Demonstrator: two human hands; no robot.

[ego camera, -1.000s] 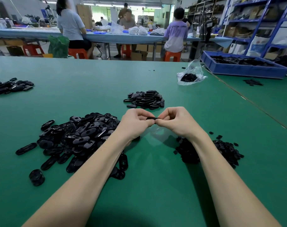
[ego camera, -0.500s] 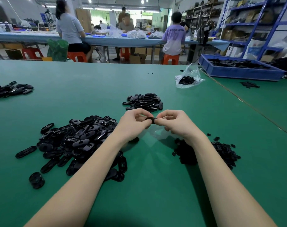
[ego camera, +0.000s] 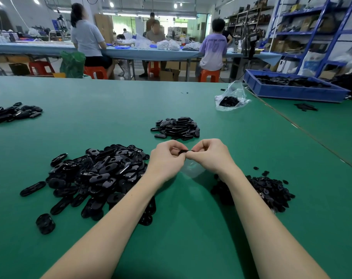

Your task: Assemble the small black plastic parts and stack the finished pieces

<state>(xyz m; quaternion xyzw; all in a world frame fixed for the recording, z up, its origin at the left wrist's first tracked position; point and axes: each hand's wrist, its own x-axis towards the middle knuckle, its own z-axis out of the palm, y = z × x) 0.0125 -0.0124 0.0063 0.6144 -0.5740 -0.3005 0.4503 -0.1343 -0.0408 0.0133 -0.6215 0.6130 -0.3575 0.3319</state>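
A small black part (ego camera: 184, 151) is held up above the green table (ego camera: 114, 101), pinched between the two hands at the middle of the view. The left hand (ego camera: 167, 160) is curled around its left end, fingers folded over the top; the right hand (ego camera: 209, 156) is curled on the right end, thumb and fingertips pressed together on the piece. Only a thin dark sliver of the part is seen between the fingers, so whether it is one piece or two pressed together cannot be told.

Below the left forearm a large loose heap of oval black shells (ego camera: 102, 174) is spread on the table, with a few strays lying at its near-left edge. Beneath the right wrist a lower heap of smaller black pieces (ego camera: 269, 190) is found. Just beyond the hands a compact pile of oval parts (ego camera: 177, 128) is laid. Another small pile (ego camera: 14, 112) is seen at the far left edge.

Farther back on the right, a clear plastic bag (ego camera: 231, 97) with black parts inside is lying near a blue tray (ego camera: 291, 91) filled with more dark parts. Behind the table, people are seated on orange stools (ego camera: 209, 75) at a long blue bench.
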